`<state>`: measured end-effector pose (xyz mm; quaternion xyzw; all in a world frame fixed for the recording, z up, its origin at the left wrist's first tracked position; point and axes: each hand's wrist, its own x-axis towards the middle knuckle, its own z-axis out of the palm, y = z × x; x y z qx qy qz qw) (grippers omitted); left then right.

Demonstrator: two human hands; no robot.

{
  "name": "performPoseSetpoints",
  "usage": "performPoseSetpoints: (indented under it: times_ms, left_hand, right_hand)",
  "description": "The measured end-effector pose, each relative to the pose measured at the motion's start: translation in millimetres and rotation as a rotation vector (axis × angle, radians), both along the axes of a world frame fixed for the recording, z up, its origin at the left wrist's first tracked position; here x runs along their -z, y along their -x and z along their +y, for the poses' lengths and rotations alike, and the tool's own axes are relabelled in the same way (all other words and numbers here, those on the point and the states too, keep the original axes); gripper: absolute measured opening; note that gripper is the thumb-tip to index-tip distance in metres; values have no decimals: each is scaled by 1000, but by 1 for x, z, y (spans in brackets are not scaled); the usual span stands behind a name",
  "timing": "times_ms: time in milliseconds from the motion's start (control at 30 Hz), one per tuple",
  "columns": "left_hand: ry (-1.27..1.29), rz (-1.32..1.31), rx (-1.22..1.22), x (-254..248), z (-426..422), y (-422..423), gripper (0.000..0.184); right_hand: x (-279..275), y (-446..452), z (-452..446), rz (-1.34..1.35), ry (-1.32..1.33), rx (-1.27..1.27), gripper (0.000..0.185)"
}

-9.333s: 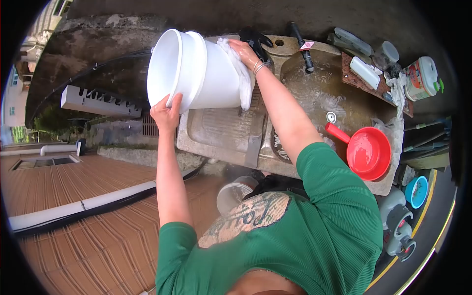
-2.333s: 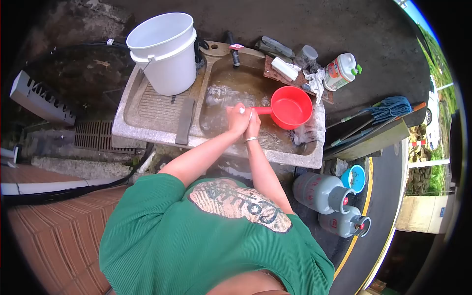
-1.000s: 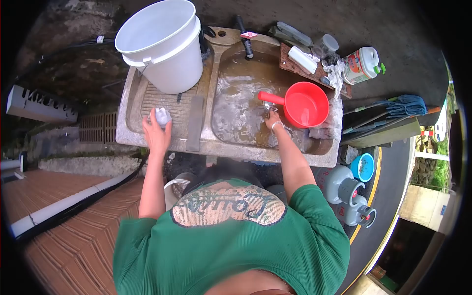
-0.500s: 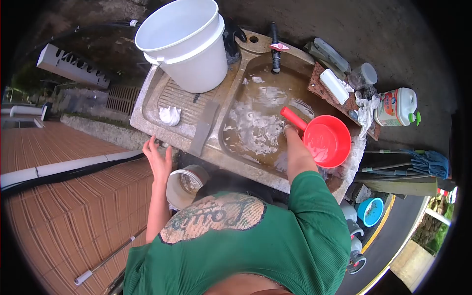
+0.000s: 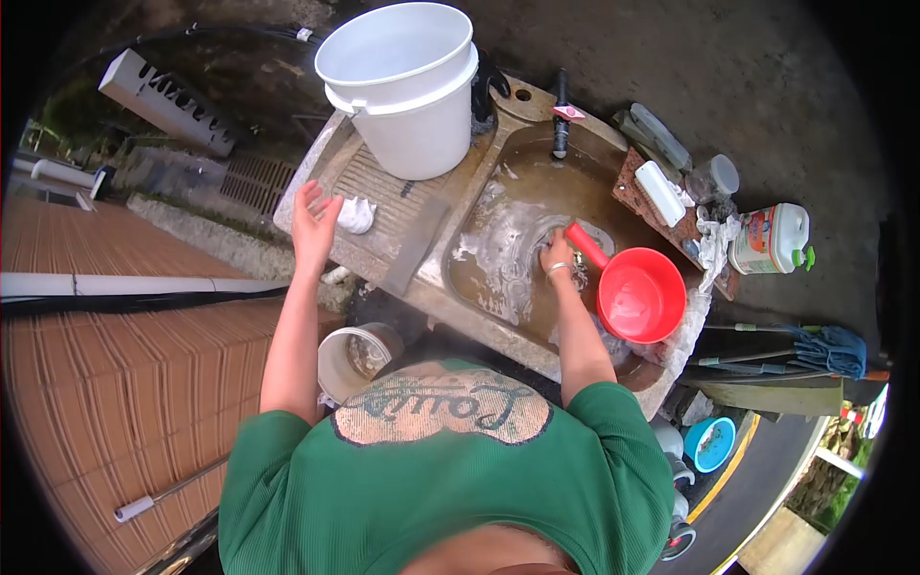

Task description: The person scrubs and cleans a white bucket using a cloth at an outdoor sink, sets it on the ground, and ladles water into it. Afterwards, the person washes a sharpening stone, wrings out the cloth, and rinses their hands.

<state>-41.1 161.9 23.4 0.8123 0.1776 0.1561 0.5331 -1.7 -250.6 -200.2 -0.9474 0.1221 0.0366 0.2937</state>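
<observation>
My left hand [image 5: 314, 230] is open with fingers apart, just left of a crumpled white cloth [image 5: 356, 216] on the ribbed drainboard [image 5: 383, 230]. It holds nothing. My right hand [image 5: 556, 251] is low over the brown water of the sink basin [image 5: 511, 278], its fingers drawn together; what they hold, if anything, I cannot make out. Just right of it is the handle of a red dipper [image 5: 642, 295], which sits at the basin's right side with a little water in it. A large white bucket [image 5: 412, 125] stands upright on the drainboard.
A black tap [image 5: 560, 115] is at the basin's back. A white brush [image 5: 661, 192] lies on a reddish board [image 5: 628, 182] at the right, with a detergent jug [image 5: 770, 238] beyond. Below the sink's front edge stands a white pail [image 5: 359, 362]; a blue basin [image 5: 709, 444] is lower right.
The white cloth has left my left hand and lies on the drainboard. My left hand has risen from the sink's front edge. My right hand, deep in the water half a second ago, shows again.
</observation>
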Motion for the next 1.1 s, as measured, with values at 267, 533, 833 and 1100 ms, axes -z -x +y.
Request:
performPoseSetpoints:
  times_ms: [267, 533, 833, 1100]
  left_hand:
    - [745, 365, -18, -87, 24, -157, 119]
    - [748, 519, 96, -79, 21, -200, 89]
    - [741, 335, 255, -76, 4, -151, 72]
    - [628, 14, 383, -54, -14, -67, 67]
  right_hand:
    - [-107, -44, 116, -108, -881, -74, 32]
    - [-118, -39, 157, -120, -446, -82, 42]
    - [-299, -116, 176, 61, -952, 87, 90]
    - [-291, -43, 148, 245, -1140, 2, 85]
